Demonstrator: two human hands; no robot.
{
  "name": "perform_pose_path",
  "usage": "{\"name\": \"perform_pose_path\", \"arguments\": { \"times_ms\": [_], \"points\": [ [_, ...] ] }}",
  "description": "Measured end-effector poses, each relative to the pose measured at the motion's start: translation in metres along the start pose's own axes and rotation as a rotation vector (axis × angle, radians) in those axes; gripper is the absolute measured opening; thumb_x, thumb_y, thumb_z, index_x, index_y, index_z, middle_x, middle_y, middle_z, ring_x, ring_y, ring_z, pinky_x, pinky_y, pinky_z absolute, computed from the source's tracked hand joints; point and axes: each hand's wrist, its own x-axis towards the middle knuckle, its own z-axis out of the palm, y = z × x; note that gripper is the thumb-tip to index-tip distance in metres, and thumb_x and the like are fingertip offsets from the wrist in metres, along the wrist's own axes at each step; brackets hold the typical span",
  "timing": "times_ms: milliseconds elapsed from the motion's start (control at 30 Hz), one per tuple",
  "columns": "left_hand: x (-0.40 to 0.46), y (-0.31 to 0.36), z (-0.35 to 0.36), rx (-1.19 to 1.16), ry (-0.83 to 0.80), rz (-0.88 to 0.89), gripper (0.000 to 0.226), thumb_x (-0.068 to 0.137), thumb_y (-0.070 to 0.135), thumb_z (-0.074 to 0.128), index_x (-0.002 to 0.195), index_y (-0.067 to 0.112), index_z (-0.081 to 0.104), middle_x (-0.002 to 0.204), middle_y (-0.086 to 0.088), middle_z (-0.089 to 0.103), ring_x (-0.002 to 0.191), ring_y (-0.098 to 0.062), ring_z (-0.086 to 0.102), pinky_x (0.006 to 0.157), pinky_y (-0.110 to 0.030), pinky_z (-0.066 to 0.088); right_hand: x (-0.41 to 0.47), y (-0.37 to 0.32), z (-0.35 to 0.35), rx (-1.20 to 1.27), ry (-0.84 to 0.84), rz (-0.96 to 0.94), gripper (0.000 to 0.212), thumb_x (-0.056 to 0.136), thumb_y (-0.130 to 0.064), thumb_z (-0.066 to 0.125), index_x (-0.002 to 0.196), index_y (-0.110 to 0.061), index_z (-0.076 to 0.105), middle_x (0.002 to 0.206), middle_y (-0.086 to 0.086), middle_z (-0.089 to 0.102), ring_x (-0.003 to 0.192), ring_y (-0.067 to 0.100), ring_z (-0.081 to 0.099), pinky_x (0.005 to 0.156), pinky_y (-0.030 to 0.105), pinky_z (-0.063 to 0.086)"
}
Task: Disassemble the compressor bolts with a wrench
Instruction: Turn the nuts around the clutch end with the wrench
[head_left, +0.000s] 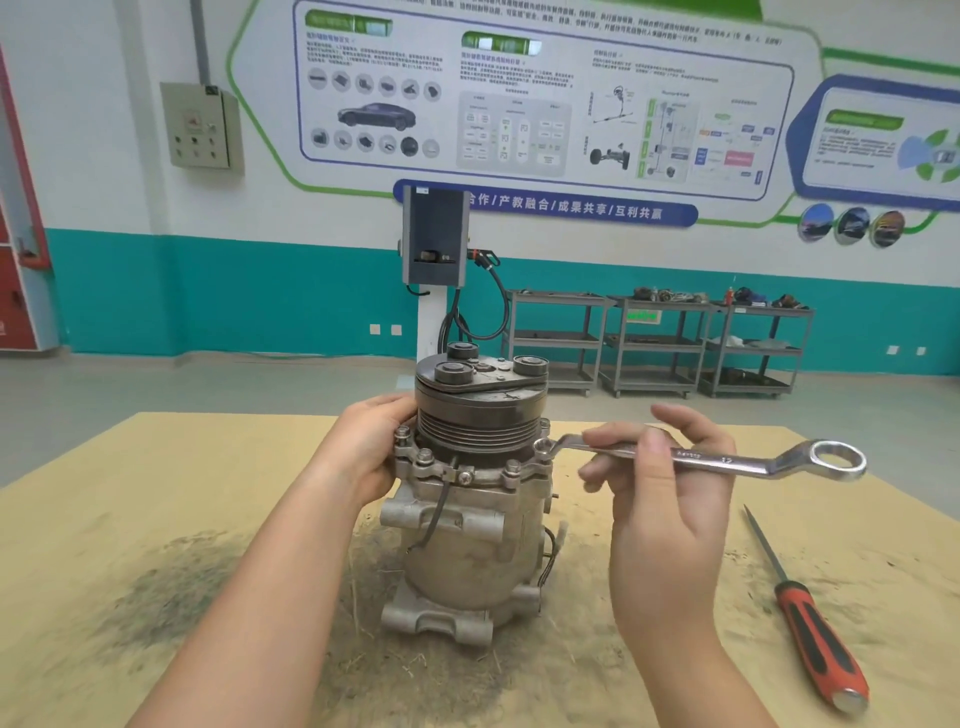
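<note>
Nearest the camera, the right hand (670, 488) pinches the wrench (706, 457), its ring seated on a flange bolt (543, 448) at three o'clock of the upright compressor (467, 499). At nine o'clock the left hand (374, 452) grips the housing. Loosening is judged underway; a steady swing is called for next.

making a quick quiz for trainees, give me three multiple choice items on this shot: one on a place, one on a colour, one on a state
1. Where does the screwdriver lie?
A. on the table right of the compressor
B. on top of the pulley
C. in the left hand

2. What colour is its handle?
A. blue
B. red and black
C. yellow

3. What is the wrench doing?
A. lying on the table
B. hanging on the wall
C. held by the right hand, ring end on a bolt

Key: 1 A, it lies on the board at the right; 2 B, red grip with black insets; 3 C, fingers pinch its shaft while the left hand steadies the compressor.
</note>
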Motion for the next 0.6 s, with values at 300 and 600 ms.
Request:
{"name": "perform_pose_path", "arguments": {
  "times_ms": [300,600],
  "points": [
    [0.002,-0.003,0.0,-0.004,0.02,0.034,0.014,0.093,0.005,0.061,0.103,-0.003,0.064,0.07,-0.01,0.074,0.057,-0.019,0.071,0.046,-0.027,0.054,0.03,0.007,-0.015,0.325,0.139,0.436,0.026,0.101,0.001,0.036,0.109,-0.022,0.045,0.07,0.007,0.069,0.05,0.015,0.056,0.051,0.025,0.051],
    [-0.001,-0.005,0.002,0.001,0.034,0.043,0.011,0.095,0.006,0.058,0.095,0.0,0.066,0.072,-0.01,0.075,0.058,-0.021,0.072,0.045,-0.027,0.054,0.021,0.018,-0.014,0.349,0.307,0.415,0.012,0.105,-0.015,0.036,0.096,-0.015,0.044,0.072,0.007,0.071,0.053,0.019,0.061,0.052,0.026,0.053]
  ]
}}
